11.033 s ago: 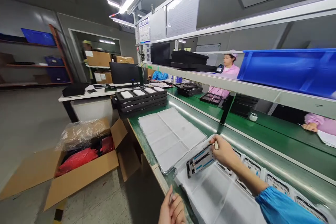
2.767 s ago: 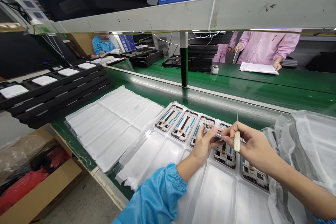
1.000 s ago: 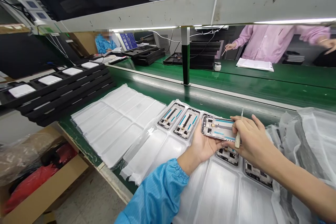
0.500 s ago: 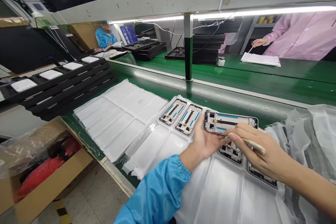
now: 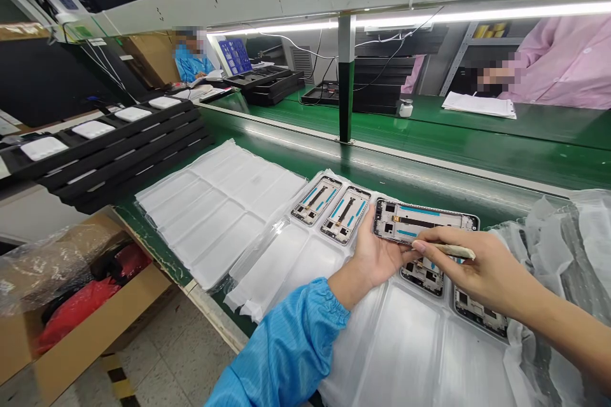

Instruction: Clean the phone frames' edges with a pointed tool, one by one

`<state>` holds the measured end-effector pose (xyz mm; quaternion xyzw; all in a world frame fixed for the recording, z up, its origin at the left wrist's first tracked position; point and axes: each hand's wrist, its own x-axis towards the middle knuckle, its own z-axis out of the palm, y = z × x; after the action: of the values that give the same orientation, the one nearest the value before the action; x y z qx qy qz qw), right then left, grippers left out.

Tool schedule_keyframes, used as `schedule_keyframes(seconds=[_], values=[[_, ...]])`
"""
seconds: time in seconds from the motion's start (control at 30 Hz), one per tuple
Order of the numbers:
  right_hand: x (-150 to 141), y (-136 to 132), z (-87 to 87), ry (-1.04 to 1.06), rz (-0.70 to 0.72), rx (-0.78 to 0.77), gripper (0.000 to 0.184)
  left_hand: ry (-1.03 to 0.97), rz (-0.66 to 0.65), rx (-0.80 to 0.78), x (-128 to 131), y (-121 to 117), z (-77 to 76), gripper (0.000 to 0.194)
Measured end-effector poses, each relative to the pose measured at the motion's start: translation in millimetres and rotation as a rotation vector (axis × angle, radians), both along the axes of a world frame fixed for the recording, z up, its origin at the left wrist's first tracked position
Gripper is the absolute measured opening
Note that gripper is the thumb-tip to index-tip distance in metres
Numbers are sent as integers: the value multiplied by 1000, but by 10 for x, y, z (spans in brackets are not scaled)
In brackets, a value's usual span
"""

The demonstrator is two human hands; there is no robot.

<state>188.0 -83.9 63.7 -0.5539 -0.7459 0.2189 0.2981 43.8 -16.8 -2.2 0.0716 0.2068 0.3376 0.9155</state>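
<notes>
My left hand (image 5: 375,257), in a blue sleeve, is closed around the near edge of a phone screen frame (image 5: 415,212), its inner side with blue strips facing up. Close against that frame's lower edge is my right hand (image 5: 491,270), pinching a thin beige stick-like tool (image 5: 456,251); its tip is hidden by my fingers. Below both hands lies a white plastic tray (image 5: 305,261). Two similar phone frames, one at the far left (image 5: 316,201) and one beside it (image 5: 345,216), sit in its slots. Two more, partly covered by my right hand, lie under it (image 5: 422,278).
Left of the tray lies another white sheet-like tray (image 5: 219,203), with stacked black trays (image 5: 119,146) beyond it. Crumpled clear plastic (image 5: 554,261) is at the right. An open cardboard box (image 5: 105,311) stands low left. A metal post (image 5: 346,89) rises behind; two people sit across the bench.
The view has shifted slightly. The beige tool now lies flatter, and my right hand has moved a little to the right. My left hand still holds the phone screen frame.
</notes>
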Motion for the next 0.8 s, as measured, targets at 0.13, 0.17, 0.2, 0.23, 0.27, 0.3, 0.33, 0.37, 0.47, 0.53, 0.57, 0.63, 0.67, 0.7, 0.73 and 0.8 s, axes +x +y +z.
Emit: schedule_keyframes(seconds=[0.13,0.17,0.2,0.23,0.27,0.3,0.33,0.37,0.47,0.53,0.57,0.63,0.67,0.7,0.73,0.8], values=[[8,-3,2,-39,18,31,31,-10,4,-5,-2,-1,19,72],[15,1,-8,-57,29,55,31,-16,6,-4,-3,2,14,72],[22,5,-21,-76,43,83,30,-25,4,-4,-4,7,4,72],[28,9,-36,-95,62,115,29,-35,0,-4,-4,14,-9,72],[33,12,-51,-115,83,149,29,-44,-7,-5,-4,21,-24,72],[37,14,-65,-137,103,181,28,-51,-14,-6,-3,28,-38,72],[39,14,-77,-159,123,207,27,-57,-18,-4,-2,34,-51,73],[40,14,-85,-181,140,228,26,-61,-19,-1,-2,38,-60,73],[38,12,-85,-216,163,252,25,-54,-8,-4,-1,37,-62,75],[36,14,-64,-184,147,217,25,-45,-2,-23,-2,30,-50,73],[35,17,-51,-153,133,180,26,-40,-2,-32,-2,27,-43,71],[37,21,-27,-85,100,81,27,-28,-8,-42,-2,21,-31,71],[38,21,-18,-56,86,32,28,-22,-11,-43,-2,20,-26,72],[38,20,-12,-35,76,-6,28,-14,-16,-45,-2,19,-23,73],[38,16,-8,-23,67,-25,28,-7,-18,-48,-1,19,-21,73],[34,5,-5,-30,61,-1,26,-7,-15,-52,-1,19,-19,73]])
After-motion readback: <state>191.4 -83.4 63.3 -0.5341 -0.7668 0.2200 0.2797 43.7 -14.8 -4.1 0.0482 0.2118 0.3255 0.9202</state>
